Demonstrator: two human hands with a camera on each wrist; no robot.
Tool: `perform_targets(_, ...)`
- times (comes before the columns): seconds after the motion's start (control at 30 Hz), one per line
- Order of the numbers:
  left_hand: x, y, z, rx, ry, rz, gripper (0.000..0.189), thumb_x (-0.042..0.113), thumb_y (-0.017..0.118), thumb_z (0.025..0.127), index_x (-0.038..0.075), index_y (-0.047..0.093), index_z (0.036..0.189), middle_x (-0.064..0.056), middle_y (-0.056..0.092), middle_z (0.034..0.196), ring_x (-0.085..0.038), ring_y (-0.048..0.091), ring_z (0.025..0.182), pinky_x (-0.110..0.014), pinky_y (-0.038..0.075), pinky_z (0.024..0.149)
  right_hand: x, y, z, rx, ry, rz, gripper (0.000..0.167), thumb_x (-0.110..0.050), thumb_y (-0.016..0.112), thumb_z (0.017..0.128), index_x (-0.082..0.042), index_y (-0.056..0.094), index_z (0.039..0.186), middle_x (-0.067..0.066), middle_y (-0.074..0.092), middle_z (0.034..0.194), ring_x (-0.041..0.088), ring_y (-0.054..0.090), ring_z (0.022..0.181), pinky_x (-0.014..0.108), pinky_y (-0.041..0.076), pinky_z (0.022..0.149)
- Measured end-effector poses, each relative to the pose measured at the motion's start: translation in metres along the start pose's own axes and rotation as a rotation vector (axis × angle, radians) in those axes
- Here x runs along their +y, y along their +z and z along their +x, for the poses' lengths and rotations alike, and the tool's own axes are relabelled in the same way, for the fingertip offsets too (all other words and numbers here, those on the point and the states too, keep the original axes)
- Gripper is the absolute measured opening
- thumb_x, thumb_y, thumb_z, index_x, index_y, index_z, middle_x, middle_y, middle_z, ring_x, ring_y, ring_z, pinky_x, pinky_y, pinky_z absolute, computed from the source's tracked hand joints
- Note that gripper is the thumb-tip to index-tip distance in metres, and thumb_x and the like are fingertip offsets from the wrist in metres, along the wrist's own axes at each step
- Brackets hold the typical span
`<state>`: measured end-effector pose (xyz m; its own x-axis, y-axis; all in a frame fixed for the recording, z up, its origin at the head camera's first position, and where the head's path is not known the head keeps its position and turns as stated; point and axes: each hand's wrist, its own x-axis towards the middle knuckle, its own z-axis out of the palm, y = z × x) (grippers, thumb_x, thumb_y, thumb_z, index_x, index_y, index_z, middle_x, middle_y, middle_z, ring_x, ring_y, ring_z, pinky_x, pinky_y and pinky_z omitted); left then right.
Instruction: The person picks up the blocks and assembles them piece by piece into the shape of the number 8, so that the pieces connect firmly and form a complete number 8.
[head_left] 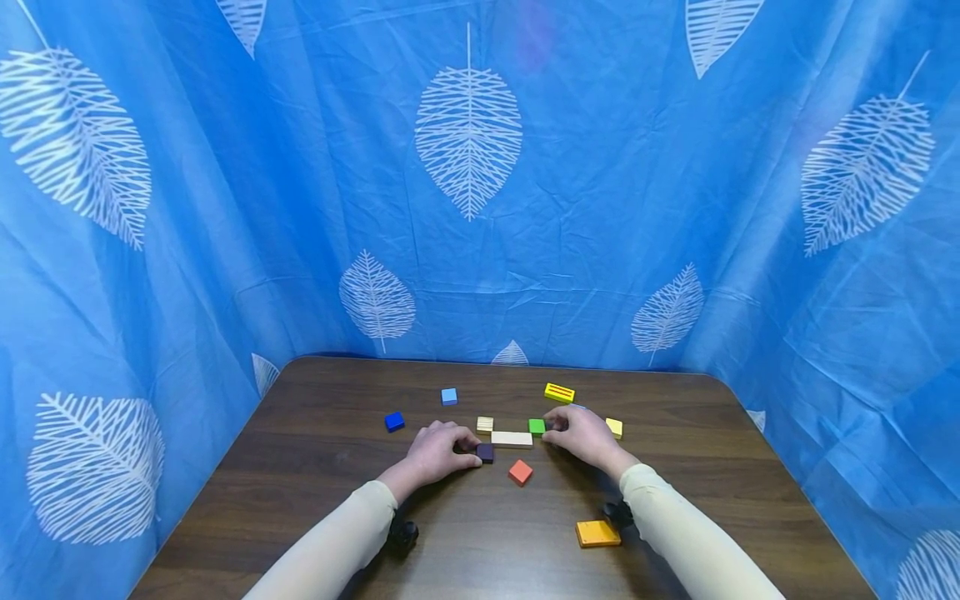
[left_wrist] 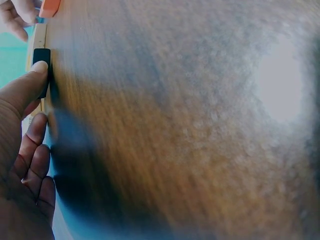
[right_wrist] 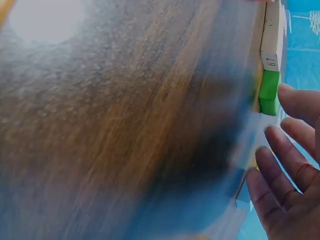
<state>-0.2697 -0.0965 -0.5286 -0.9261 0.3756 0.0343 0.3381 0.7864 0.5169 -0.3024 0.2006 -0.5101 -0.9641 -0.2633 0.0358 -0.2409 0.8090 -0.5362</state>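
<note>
Dark block is pinched by the left hand, apparently for fine control, on the worktop near the left end of the pale plank, while the green block at its right end seems ungripped by the right hand, whose fingers are held apart.

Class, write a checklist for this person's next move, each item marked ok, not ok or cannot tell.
1. Dark block pinched by the left hand: ok.
2. Green block gripped by the right hand: not ok, fingers open beside it.
3. Green block touching the long block: cannot tell.
4. Red block apart from both hands: ok.
5. Orange block clear of the black device: cannot tell, they overlap in the head view.
</note>
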Motion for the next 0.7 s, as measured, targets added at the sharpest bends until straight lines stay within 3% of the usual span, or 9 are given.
perform_targets(0.23,-0.001,0.000,-0.001,0.017,0.019,0.005,0.026,0.042,0.080,0.088,0.024,0.077,0.107,0.011,0.064,0.094,-0.017,0.052,0.094,-0.046,0.040,0.090,-0.007,-0.010,-0.012,0.042,-0.053,-0.012,0.031,-0.025,0.082,0.087,-0.012,0.077,0.115,-0.007,0.063,0.089,0.015,0.054,0.082,0.036,0.048,0.075)
perform_targets(0.47,0.000,0.000,-0.002,0.016,0.017,-0.007,0.026,0.041,0.080,0.088,0.024,0.077,0.107,0.011,0.064,0.094,-0.017,0.052,0.095,-0.046,0.040,0.091,-0.017,-0.014,-0.025,0.031,-0.081,0.001,0.035,-0.027,0.084,0.086,-0.011,0.076,0.117,-0.009,0.062,0.087,0.014,0.054,0.082,0.035,0.049,0.075)
perform_targets(0.7,0.001,0.000,-0.002,0.014,0.017,-0.013,0.026,0.041,0.080,0.088,0.024,0.077,0.107,0.010,0.064,0.095,-0.017,0.052,0.096,-0.047,0.040,0.092,-0.026,-0.010,-0.035,0.015,-0.091,-0.072,0.029,-0.033,0.086,0.083,-0.015,0.079,0.106,-0.013,0.064,0.083,0.009,0.055,0.078,0.038,0.045,0.077)
